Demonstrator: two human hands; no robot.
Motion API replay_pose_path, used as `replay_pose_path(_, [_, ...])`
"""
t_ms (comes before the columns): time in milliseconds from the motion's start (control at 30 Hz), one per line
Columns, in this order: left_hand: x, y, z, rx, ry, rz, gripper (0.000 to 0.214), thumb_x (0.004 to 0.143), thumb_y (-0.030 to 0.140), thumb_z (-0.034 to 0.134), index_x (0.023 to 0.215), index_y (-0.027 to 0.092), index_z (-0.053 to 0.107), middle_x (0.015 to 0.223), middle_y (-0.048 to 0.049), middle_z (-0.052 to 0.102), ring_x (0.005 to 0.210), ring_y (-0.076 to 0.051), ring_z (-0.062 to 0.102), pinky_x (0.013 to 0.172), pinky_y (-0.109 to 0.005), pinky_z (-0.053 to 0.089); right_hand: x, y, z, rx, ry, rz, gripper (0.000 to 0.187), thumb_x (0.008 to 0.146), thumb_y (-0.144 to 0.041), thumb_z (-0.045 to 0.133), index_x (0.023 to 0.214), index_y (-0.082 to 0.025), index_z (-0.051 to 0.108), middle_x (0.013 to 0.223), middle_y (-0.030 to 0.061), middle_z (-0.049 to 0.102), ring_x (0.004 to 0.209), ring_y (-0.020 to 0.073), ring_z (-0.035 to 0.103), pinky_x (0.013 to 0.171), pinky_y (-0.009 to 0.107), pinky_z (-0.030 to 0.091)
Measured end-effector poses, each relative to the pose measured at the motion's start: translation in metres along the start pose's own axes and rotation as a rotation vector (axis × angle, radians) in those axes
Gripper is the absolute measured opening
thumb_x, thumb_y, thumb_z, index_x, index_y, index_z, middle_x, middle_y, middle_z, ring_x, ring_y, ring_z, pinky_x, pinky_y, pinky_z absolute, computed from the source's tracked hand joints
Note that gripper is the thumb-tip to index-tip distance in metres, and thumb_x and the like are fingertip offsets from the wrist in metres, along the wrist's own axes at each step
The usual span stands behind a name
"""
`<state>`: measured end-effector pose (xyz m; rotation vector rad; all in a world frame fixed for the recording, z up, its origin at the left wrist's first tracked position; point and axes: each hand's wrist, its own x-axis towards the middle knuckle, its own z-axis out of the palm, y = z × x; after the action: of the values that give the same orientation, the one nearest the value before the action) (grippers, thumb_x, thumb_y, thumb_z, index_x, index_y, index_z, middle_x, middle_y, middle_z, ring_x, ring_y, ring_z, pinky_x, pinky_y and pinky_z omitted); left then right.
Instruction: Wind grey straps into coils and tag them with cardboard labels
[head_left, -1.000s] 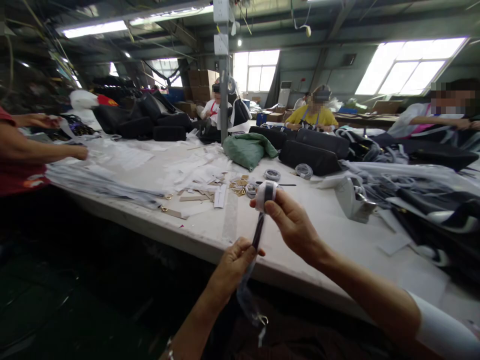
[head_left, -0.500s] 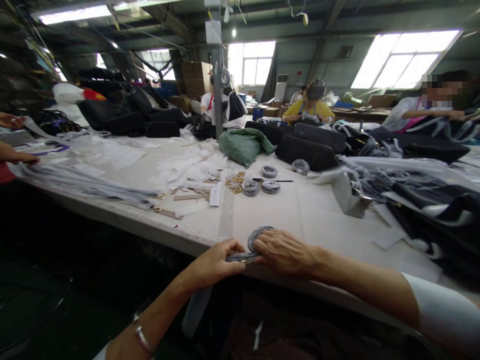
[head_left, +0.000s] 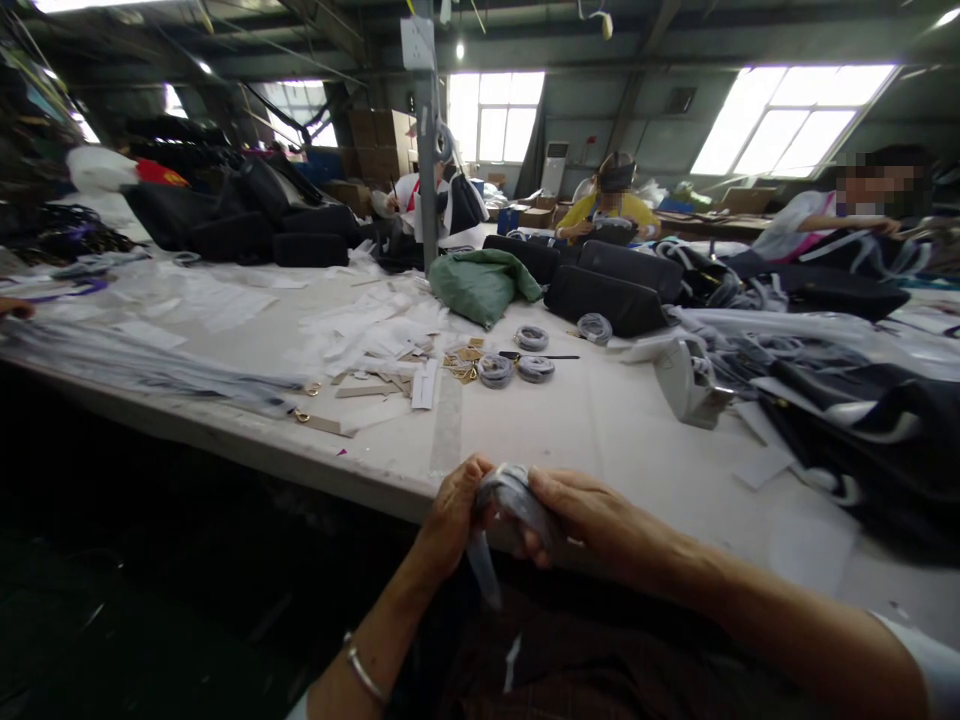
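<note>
A coiled grey strap [head_left: 517,492] in clear plastic wrap is held between my two hands, just above the table's front edge. My left hand [head_left: 454,512] grips the coil's left side, and a loose translucent end hangs below it. Around the right side close the thumb and fingers of my right hand [head_left: 574,505]. Farther in on the table lie several finished-looking coils of the same strap [head_left: 496,371], beside some gold metal clasps [head_left: 466,362].
Long wrapped straps [head_left: 165,360] with gold hooks lie along the left edge. A green bag [head_left: 484,285], black bags [head_left: 604,298] and a tape dispenser [head_left: 691,385] stand farther back. A pole [head_left: 427,150] rises behind. Co-workers sit across the table.
Both hands have lifted the coil off the tabletop and tilted it up. My left hand has moved from the strap's end to the coil's side. A co-worker's hands at left have mostly left view.
</note>
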<state>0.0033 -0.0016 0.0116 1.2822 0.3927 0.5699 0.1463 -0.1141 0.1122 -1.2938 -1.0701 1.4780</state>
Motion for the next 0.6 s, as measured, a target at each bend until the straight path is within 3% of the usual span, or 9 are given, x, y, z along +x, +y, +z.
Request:
replay_pose_path(100, [-0.003, -0.02, 0.03, -0.063, 0.196, 0.121, 0.043, 0.09, 0.063, 0.044, 0.094, 0.021, 0.051, 0.061, 0.0066, 0.04, 0.051, -0.009, 0.032, 0.048, -0.02, 0.026, -0.001, -0.013, -0.003, 0.247, 0.051, -0.081, 0.042, 0.095, -0.049, 0.049, 0.094, -0.012, 0.068, 0.086, 0.0088, 0.068, 0.075, 0.0174, 0.062, 0.073, 0.03, 0.05])
replay_pose_path(200, [-0.004, -0.026, 0.051, 0.013, 0.249, 0.126, 0.035, 0.091, 0.055, 0.05, 0.096, 0.021, 0.052, 0.067, 0.0046, 0.044, 0.058, -0.01, 0.04, 0.054, -0.021, 0.034, 0.0, -0.018, -0.007, 0.301, 0.078, -0.113, 0.035, 0.092, -0.044, 0.056, 0.104, -0.013, 0.067, 0.092, 0.0107, 0.07, 0.081, 0.0197, 0.065, 0.077, 0.033, 0.05])
replay_pose_path(333, [-0.003, -0.014, 0.064, 0.011, 0.148, 0.065, 0.035, 0.094, 0.052, 0.045, 0.103, 0.019, 0.053, 0.065, 0.0046, 0.047, 0.054, -0.01, 0.044, 0.054, -0.023, 0.037, 0.006, -0.007, -0.013, 0.08, 0.209, -0.272, 0.036, 0.094, -0.048, 0.054, 0.104, -0.016, 0.065, 0.097, 0.0101, 0.071, 0.084, 0.019, 0.065, 0.079, 0.033, 0.049])
replay_pose_path(467, [0.0, -0.004, 0.068, -0.101, -0.019, -0.105, 0.035, 0.091, 0.048, 0.051, 0.103, 0.016, 0.055, 0.066, 0.0029, 0.053, 0.055, -0.01, 0.05, 0.054, -0.023, 0.039, 0.015, 0.007, -0.022, -0.21, 0.428, -0.429, 0.034, 0.094, -0.047, 0.053, 0.107, -0.018, 0.062, 0.102, 0.0095, 0.071, 0.093, 0.0215, 0.065, 0.081, 0.035, 0.049])
replay_pose_path(600, [0.008, -0.01, 0.072, -0.327, -0.056, -0.293, 0.031, 0.085, 0.047, 0.058, 0.092, 0.018, 0.052, 0.058, 0.0099, 0.035, 0.044, -0.005, 0.028, 0.043, -0.018, 0.027, 0.025, 0.021, -0.033, -0.381, 0.544, -0.454, 0.026, 0.096, -0.041, 0.047, 0.101, -0.018, 0.058, 0.099, 0.0086, 0.071, 0.091, 0.0215, 0.065, 0.081, 0.034, 0.049])
